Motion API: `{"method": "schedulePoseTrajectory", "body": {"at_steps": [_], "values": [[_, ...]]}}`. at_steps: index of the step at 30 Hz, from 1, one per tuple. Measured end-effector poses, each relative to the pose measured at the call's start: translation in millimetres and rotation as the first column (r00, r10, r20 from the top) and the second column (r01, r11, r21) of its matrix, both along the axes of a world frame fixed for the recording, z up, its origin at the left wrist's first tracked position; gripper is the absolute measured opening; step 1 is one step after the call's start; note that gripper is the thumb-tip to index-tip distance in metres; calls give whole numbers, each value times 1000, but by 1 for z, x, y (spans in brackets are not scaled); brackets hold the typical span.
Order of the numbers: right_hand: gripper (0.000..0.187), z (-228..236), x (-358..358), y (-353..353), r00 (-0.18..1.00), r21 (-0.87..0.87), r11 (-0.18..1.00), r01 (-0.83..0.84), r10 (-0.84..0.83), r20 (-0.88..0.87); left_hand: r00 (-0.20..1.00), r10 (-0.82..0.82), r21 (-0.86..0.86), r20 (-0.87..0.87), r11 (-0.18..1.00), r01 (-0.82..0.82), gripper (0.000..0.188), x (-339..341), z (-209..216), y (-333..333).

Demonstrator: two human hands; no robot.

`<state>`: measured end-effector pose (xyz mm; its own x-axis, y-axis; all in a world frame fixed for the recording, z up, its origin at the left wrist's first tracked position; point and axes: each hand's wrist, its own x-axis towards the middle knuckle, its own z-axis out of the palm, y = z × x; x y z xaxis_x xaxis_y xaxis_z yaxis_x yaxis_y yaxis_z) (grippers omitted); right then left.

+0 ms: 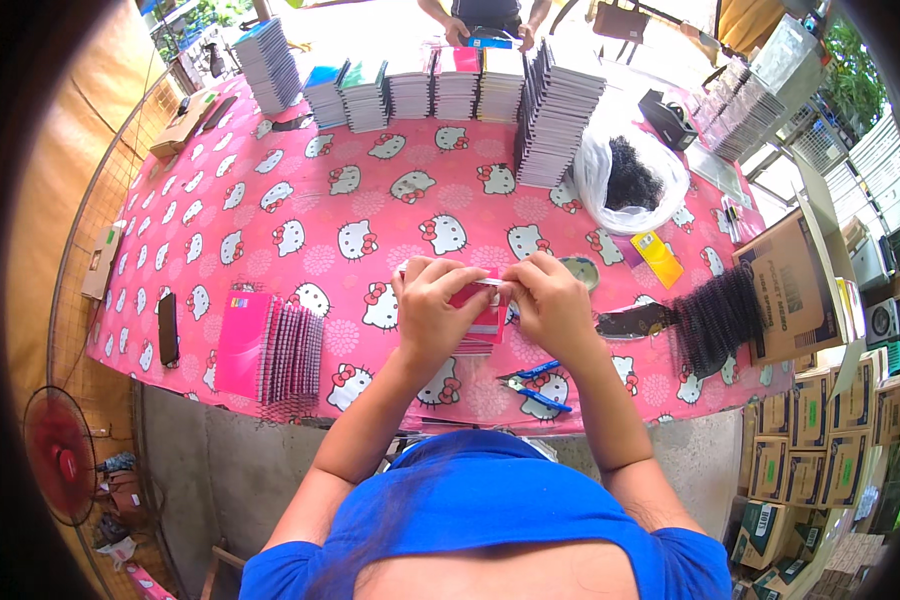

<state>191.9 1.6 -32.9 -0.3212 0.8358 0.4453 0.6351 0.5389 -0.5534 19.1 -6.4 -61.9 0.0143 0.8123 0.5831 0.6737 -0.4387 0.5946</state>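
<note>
At the middle of the table, my left hand [432,305] and my right hand [552,305] come together over a small pink-covered notebook [486,324]. Both hands are closed, with thumbs and fingertips pinching its top edge; the fingers hide most of that edge. More notebook pages show just below, between the wrists. Blue-handled pliers [544,388] lie beside my right wrist. To the left of my left forearm stands a pile of pink spiral notebooks [269,345]. Right of my right hand is a bundle of black plastic binding coils [722,318].
Tall notebook stacks [562,115] line the table's far side. A white bag of black coils [632,180] and a cardboard box [792,285] stand right. A black phone [168,330] lies left. Across the table, another person's hands [490,35] hold something blue.
</note>
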Motion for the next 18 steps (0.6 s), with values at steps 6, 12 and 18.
{"method": "schedulePoseTrajectory", "body": {"at_steps": [6, 12, 18], "values": [[12, 2, -4, -2, 994, 13, 1000, 2, -1, -111, 1000, -5, 8, -7, 1000, 5, 20, 1, -2, 0], [6, -4, 0, -1, 984, -136, 991, 5, -29, -174, 1000, -3, 8, -8, 1000, 4, 20, -3, -2, -2], [35, -83, 132, 61, 954, -213, 975, 61, 7, 301, 997, -70, -5, 13, 998, 70, 26, -9, 14, -1]]}}
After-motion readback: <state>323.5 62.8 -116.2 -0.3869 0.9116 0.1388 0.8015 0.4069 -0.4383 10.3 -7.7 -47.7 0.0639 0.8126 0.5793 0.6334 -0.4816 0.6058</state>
